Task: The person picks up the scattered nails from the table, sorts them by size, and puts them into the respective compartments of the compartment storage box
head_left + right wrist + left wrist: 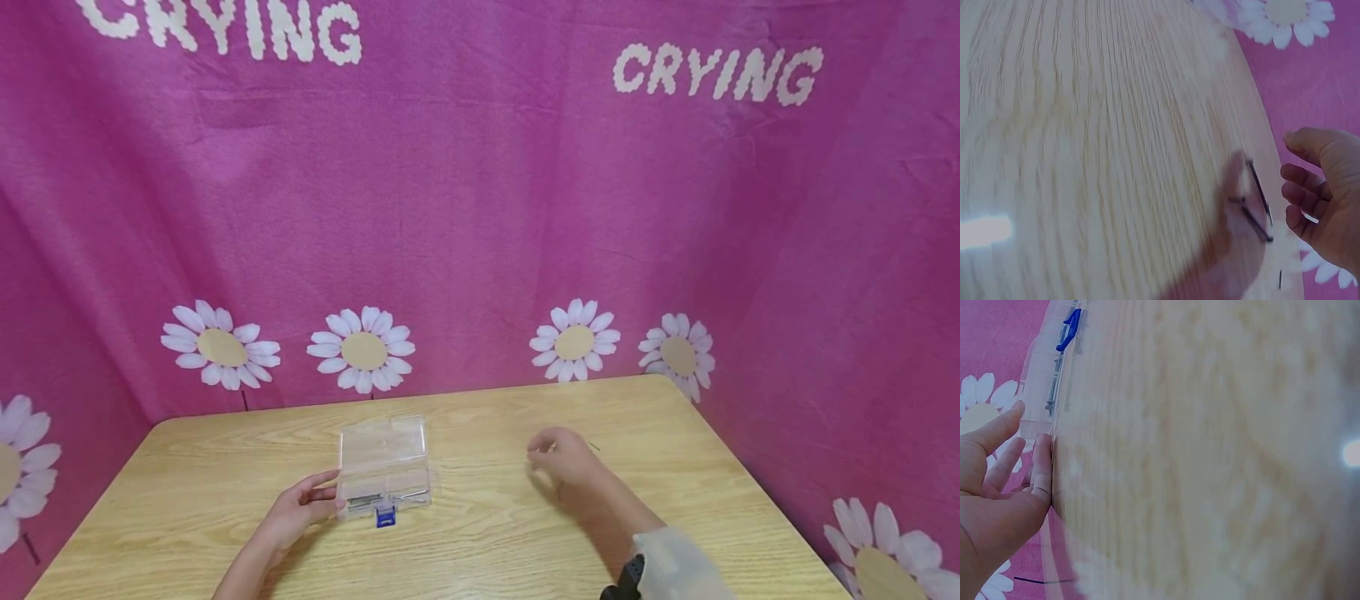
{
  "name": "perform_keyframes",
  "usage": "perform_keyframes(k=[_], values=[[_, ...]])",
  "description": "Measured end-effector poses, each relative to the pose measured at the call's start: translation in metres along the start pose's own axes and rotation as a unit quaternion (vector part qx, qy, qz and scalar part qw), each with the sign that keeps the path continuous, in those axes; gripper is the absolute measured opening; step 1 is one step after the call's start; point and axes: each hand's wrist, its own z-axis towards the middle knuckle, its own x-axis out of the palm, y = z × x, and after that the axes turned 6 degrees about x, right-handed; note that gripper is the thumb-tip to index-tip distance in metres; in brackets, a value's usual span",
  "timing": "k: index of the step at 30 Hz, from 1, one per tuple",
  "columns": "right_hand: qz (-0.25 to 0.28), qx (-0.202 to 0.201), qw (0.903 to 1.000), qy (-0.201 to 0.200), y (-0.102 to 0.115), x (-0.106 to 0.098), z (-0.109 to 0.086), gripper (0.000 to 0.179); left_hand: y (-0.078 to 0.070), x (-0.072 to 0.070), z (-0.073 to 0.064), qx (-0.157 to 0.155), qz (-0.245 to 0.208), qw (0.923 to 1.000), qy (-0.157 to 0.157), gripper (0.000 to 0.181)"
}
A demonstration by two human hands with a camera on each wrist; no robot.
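A clear plastic box (pixel 382 479) stands on the table with its lid raised. A blue latch (pixel 386 517) hangs at its front, and thin metal pieces (pixel 365 502) lie inside. My left hand (pixel 298 508) rests against the box's left side, thumb and fingers fairly straight. In the left wrist view its fingertips (pixel 1042 440) touch the box's lower end. Over the table at right is my right hand (pixel 570 458), fingers loosely curled, nothing visible between them. Beside it in the right wrist view lie two dark screws or nails (pixel 1259 192) and a thinner dark piece (pixel 1280 279).
The wooden table (pixel 480 550) meets a pink cloth (pixel 465 208) with daisies and white lettering at the back and sides. A black device (pixel 628 577) sits at the right wrist beside a pale sleeve (pixel 678 567).
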Motion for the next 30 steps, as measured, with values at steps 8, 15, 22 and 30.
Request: perform_keyframes(k=[8,15,22,30], values=[[0.039,0.036,0.998,-0.034,-0.024,-0.016,-0.003,0.008,-0.001,0.0,0.001,-0.001,0.007,1.0,-0.003,0.061],[0.035,0.041,0.9978,-0.038,-0.045,-0.028,-0.003,0.011,0.001,0.001,0.001,-0.004,0.007,1.0,-0.003,0.06],[0.004,0.025,0.9982,-0.054,-0.056,-0.033,-0.006,0.012,0.003,0.001,0.002,-0.002,0.006,1.0,-0.004,0.06],[-0.039,0.028,0.9976,-0.051,-0.059,-0.032,-0.007,0.013,0.003,0.001,0.002,-0.002,0.005,1.0,-0.001,0.058]])
